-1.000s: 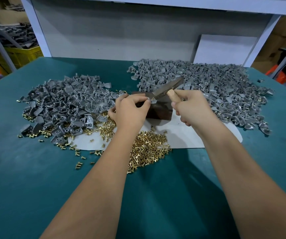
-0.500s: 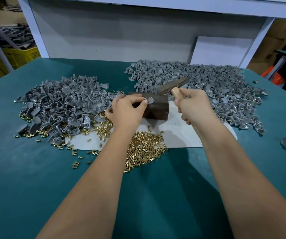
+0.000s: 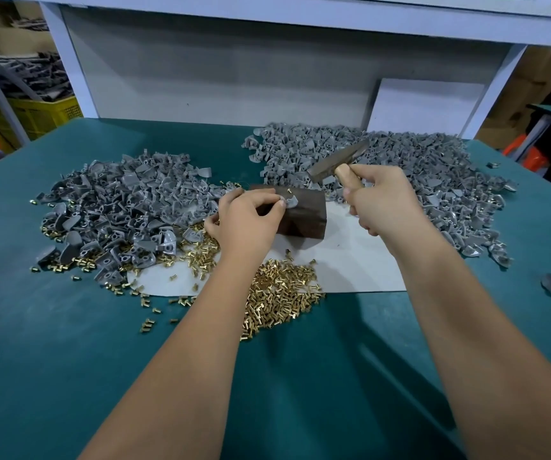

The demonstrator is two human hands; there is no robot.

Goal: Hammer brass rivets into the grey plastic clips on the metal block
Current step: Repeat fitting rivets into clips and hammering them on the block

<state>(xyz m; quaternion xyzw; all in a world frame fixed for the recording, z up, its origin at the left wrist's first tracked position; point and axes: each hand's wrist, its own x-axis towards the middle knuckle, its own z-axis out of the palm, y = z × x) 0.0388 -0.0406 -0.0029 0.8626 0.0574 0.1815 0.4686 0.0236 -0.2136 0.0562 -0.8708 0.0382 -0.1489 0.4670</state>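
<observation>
The left hand is pinching a grey clip on the metal block — a rivet standing in it. The right hand is gripping the hammer, raised just beyond. A slanted strike could be catching the fingertips — or toppling the rivet.

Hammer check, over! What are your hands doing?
Right hand grips hammer, raised. Left hand pinches grey clip on metal block. Nothing between.
</observation>
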